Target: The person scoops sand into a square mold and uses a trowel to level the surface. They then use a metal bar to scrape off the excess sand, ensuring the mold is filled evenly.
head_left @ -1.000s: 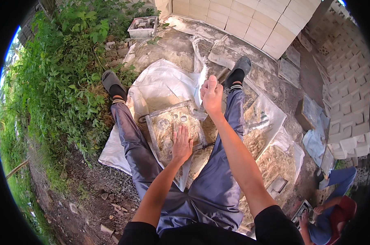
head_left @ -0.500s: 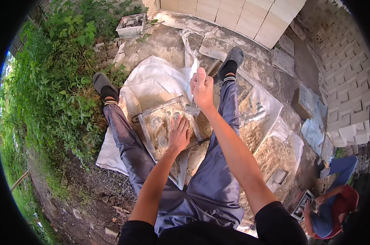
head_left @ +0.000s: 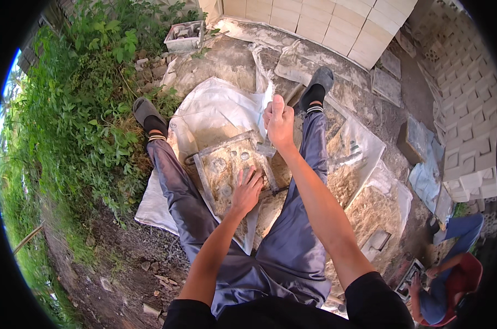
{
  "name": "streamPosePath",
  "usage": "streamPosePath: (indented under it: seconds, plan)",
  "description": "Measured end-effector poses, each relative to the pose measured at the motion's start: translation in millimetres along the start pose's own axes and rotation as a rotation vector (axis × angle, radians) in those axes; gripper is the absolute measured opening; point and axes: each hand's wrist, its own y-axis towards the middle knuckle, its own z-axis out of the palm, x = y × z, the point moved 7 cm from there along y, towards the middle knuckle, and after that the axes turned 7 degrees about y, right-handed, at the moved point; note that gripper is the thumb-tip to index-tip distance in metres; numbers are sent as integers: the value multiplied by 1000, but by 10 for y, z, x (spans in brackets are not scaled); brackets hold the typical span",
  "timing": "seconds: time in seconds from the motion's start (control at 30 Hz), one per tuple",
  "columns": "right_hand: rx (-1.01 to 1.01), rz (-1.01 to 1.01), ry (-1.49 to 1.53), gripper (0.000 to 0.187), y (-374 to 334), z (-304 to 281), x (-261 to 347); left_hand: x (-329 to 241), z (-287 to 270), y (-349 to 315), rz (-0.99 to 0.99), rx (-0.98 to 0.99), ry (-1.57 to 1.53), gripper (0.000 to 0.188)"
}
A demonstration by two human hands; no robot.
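A square grey mould frame [head_left: 206,178] lies between my legs on white sacking [head_left: 212,104]. Sandy mix [head_left: 234,172] fills it, with several round shapes showing in the surface. My left hand [head_left: 248,189] rests on the mix at the near right part of the frame, fingers spread. Raised above the frame's far right corner is my right hand [head_left: 280,123], closed with the thumb on top. What it grips, if anything, is hidden by the fingers. Loose sandy material [head_left: 339,189] is heaped right of my right leg.
A metal block or trowel-like plate [head_left: 376,243] lies on the sand at right. Farther off are a grey tub [head_left: 183,37], a block [head_left: 414,140] and stacked pale tiles [head_left: 468,126]. Plants [head_left: 89,120] crowd the left. Another person [head_left: 437,293] works at lower right.
The whole view has shifted slightly, so the scene sits a little farther right. My left hand has slid toward the near right of the mix, uncovering more round shapes. My right hand stays raised.
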Motion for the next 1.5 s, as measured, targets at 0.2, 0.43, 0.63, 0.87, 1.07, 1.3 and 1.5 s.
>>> streamPosePath:
  seconds: [0.2,0.43,0.63,0.87,1.07,1.3,1.5]
  plan:
    - [-12,-18,-3,61,47,-45,-12,70,-143,-218,30,16,-112,31]
    - [-8,-9,13,63,51,-48,-18,341,-277,-345,-24,10,28,52]
    - [10,-5,-4,65,53,0,5,442,1,-27,-212,-45,122,53]
    - [6,58,106,59,63,-56,-37,-57,-17,-32,-25,-23,34,50]
    - [-1,63,99,58,81,-59,-43,89,-98,26,47,-48,-53,53]
    - [-15,56,98,60,107,-100,-40,818,-45,335,-12,-50,205,56]
    - [9,56,81,65,98,-64,-26,978,53,85,-407,-65,123,54]
